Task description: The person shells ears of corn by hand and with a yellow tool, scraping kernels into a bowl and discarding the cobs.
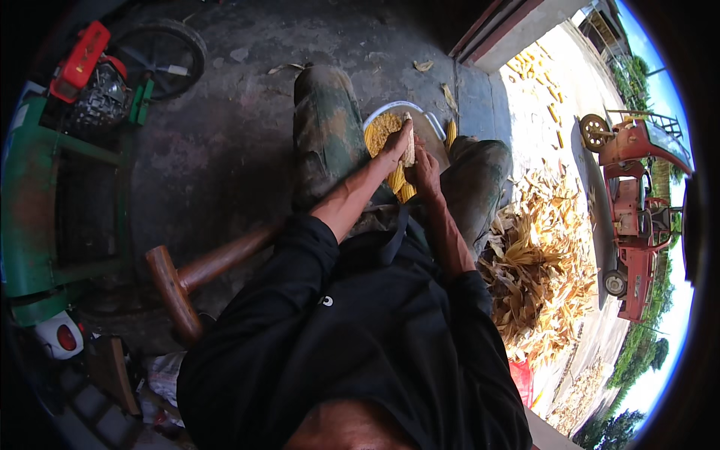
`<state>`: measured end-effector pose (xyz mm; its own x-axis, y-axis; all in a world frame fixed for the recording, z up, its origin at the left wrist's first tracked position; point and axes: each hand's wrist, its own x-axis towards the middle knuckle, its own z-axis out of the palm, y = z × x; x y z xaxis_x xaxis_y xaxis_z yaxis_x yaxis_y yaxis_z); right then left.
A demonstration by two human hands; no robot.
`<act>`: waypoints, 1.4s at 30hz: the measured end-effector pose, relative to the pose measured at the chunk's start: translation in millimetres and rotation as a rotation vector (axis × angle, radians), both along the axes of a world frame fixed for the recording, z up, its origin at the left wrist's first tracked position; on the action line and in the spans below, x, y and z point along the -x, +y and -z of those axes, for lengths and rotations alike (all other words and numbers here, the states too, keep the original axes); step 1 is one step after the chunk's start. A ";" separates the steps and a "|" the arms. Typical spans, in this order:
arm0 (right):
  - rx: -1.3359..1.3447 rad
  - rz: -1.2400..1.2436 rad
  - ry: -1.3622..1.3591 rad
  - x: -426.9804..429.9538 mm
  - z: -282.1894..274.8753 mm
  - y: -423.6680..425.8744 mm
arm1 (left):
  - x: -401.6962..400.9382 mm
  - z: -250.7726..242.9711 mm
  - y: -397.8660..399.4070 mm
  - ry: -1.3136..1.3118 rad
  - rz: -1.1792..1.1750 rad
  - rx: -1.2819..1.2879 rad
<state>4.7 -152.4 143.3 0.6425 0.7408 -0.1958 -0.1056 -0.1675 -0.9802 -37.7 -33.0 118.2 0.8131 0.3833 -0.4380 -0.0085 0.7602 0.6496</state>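
Note:
My left hand (397, 142) is closed around a mostly bare, pale corn cob (410, 152), held upright in the view over a round basin (430, 121) between my knees. At the cob's lower right, my right hand (426, 170) has curled fingers against it; whether they also grip it is hard to see. Loose yellow kernels (387, 124) lie in the basin's left side. Several unshelled ears of corn (398, 181) rest at the near side, partly under my hands. Another yellow ear (451, 134) lies just outside the rim, by my right knee.
A heap of dry corn husks (534, 270) spreads at my right. Beyond the doorway stands a red three-wheeled cargo vehicle (633, 208), with scattered ears (543, 84) on the sunlit ground. At left are a green machine with a red engine (101, 90) and a wooden chair arm (174, 292).

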 end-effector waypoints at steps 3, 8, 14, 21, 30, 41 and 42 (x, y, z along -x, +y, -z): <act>-0.031 0.028 0.137 -6.3 -0.8 0.2 | -3.3 -0.2 3.7 0.017 0.023 -0.035; -0.154 -0.044 -0.090 -12.6 -4.5 0.7 | 6.6 0.5 6.0 0.007 -0.153 -0.291; -0.172 0.147 -0.127 -19.9 8.9 -5.2 | 0.1 -10.4 7.8 -0.166 -0.206 0.050; -0.088 0.050 0.345 -6.8 -24.7 -16.8 | 0.6 -18.2 10.2 -0.174 -0.178 0.187; -0.120 -0.084 0.272 4.3 -28.8 -4.7 | 7.0 -43.3 3.0 -0.025 -0.343 -0.243; -0.064 0.086 0.469 -14.6 -36.7 -21.1 | -2.5 -32.3 -3.3 -0.275 -0.100 -0.221; -0.067 -0.049 0.458 -15.9 -41.3 -20.0 | -2.5 -24.8 4.5 -0.276 -0.106 -0.279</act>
<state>20.5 -172.5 184.7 0.4648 0.7889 -0.4019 -0.5240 -0.1207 -0.8431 -35.2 -28.5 143.1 0.8351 0.5448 -0.0763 -0.2803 0.5408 0.7931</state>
